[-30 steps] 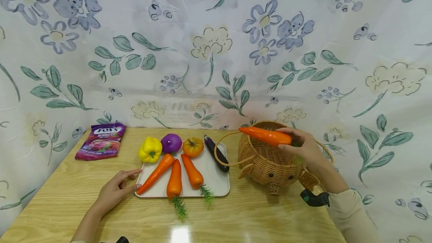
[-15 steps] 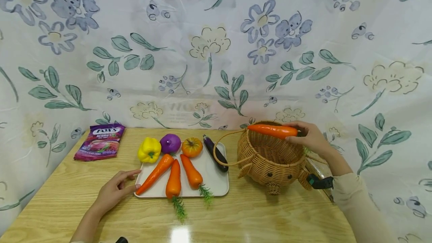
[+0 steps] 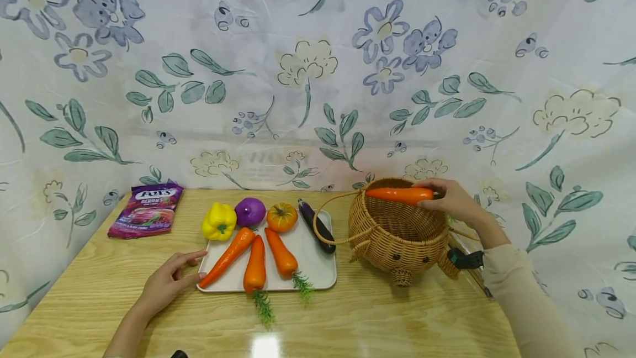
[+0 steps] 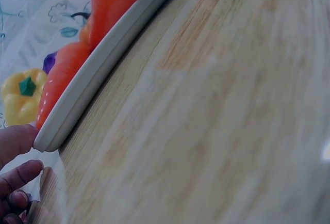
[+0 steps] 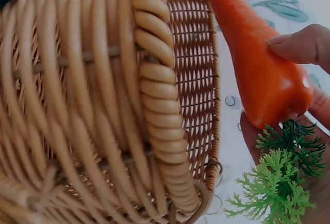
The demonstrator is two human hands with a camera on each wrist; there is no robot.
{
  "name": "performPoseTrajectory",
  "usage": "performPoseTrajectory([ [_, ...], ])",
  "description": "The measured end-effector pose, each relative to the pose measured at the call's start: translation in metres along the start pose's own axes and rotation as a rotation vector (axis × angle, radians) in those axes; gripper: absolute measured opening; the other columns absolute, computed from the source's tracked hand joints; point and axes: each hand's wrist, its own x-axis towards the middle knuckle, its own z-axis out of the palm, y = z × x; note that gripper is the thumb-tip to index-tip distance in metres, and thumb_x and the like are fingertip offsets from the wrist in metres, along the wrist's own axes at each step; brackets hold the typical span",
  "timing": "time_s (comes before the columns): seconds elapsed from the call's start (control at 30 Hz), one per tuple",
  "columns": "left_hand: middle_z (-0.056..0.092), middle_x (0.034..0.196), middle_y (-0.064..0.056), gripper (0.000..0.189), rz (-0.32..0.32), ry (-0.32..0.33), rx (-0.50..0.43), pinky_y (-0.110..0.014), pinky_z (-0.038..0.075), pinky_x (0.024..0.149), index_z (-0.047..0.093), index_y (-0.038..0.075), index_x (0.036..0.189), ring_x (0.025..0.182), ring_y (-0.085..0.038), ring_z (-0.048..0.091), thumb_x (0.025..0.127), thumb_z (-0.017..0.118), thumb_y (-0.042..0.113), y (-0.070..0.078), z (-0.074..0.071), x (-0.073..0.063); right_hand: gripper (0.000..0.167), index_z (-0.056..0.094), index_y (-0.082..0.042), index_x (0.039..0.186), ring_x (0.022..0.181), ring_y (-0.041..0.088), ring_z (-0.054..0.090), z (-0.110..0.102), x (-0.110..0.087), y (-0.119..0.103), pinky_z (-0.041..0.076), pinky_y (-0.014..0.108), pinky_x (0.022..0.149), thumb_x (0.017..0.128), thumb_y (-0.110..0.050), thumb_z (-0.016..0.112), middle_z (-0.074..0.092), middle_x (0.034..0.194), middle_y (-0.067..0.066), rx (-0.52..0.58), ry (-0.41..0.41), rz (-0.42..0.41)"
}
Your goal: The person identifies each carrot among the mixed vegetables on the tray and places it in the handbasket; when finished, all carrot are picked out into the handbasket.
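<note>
My right hand (image 3: pixel 454 200) pinches a carrot (image 3: pixel 395 195) by its thick end, holding it level over the mouth of a wicker basket (image 3: pixel 397 256) with an animal face. In the right wrist view the carrot's green top (image 5: pixel 281 182) hangs below the fingers, and the basket's rim (image 5: pixel 162 100) is beside it. My left hand (image 3: pixel 169 280) rests at the left edge of a white tray (image 3: pixel 318 278), thumb and finger at its rim near a carrot tip. On the tray lie a left carrot (image 3: pixel 229 257), a middle carrot (image 3: pixel 255 264) and a right carrot (image 3: pixel 282 253).
The tray also bears a yellow bell pepper (image 3: pixel 219 221), a purple onion (image 3: pixel 250 212), a small pumpkin (image 3: pixel 282 217) and an eggplant (image 3: pixel 316 226). The basket's handle (image 3: pixel 323 236) hangs over the tray's right side. A purple candy bag (image 3: pixel 146 210) lies at the back left, before a flowered cloth (image 3: pixel 268 82).
My right hand has shifted to the right, then lowered slightly, bringing the carrot from a slant to nearly level at the basket's back rim. The left hand stays put.
</note>
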Motion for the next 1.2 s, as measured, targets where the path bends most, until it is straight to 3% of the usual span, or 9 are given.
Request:
performPoseTrajectory([
  [0.27, 0.058, 0.107, -0.003, 0.049, 0.0, -0.002, 0.002, -0.027, 0.029, 0.059, 0.063, 0.016, 0.133, 0.069, -0.009, 0.039, 0.089, 0.073, 0.035, 0.002, -0.001, 0.0, 0.047, 0.06, -0.002, 0.132, 0.094, 0.024, 0.054, 0.001, 0.012, 0.0, 0.048, 0.033, 0.075, 0.089, -0.016, 0.072, 0.06, 0.124, 0.023, -0.088, -0.039, 0.006],
  [0.53, 0.058, 0.106, -0.002, 0.048, 0.001, -0.001, 0.001, -0.026, 0.029, 0.059, 0.064, 0.016, 0.132, 0.069, -0.008, 0.04, 0.089, 0.074, 0.035, 0.003, -0.001, 0.0, 0.042, 0.064, -0.001, 0.125, 0.085, 0.021, 0.053, 0.001, 0.028, -0.002, 0.044, 0.033, 0.074, 0.086, -0.014, 0.072, 0.062, 0.112, 0.019, -0.121, -0.142, 0.01],
  [0.63, 0.058, 0.104, -0.001, 0.048, 0.01, 0.004, -0.004, -0.026, 0.029, 0.059, 0.064, 0.016, 0.131, 0.069, -0.008, 0.04, 0.089, 0.074, 0.034, 0.003, -0.001, -0.001, 0.042, 0.064, 0.0, 0.125, 0.086, 0.021, 0.051, 0.002, 0.034, -0.003, 0.043, 0.034, 0.074, 0.086, -0.014, 0.072, 0.06, 0.114, 0.019, -0.13, -0.171, 0.022],
  [0.8, 0.058, 0.102, -0.001, 0.046, 0.028, 0.019, -0.006, -0.026, 0.029, 0.058, 0.065, 0.014, 0.13, 0.068, -0.007, 0.04, 0.089, 0.075, 0.032, 0.003, -0.001, -0.003, 0.045, 0.062, 0.004, 0.127, 0.09, 0.023, 0.053, 0.009, 0.046, -0.002, 0.043, 0.035, 0.077, 0.086, -0.012, 0.07, 0.061, 0.122, 0.023, -0.164, -0.181, 0.024],
  [1.2, 0.058, 0.104, -0.001, 0.046, 0.013, 0.028, -0.005, -0.026, 0.03, 0.058, 0.065, 0.015, 0.129, 0.068, -0.007, 0.04, 0.088, 0.075, 0.033, 0.004, 0.0, -0.002, 0.047, 0.064, 0.007, 0.12, 0.088, 0.027, 0.057, 0.02, 0.068, 0.014, 0.047, 0.035, 0.075, 0.082, -0.019, 0.069, 0.063, 0.113, 0.023, -0.169, -0.251, 0.002],
])
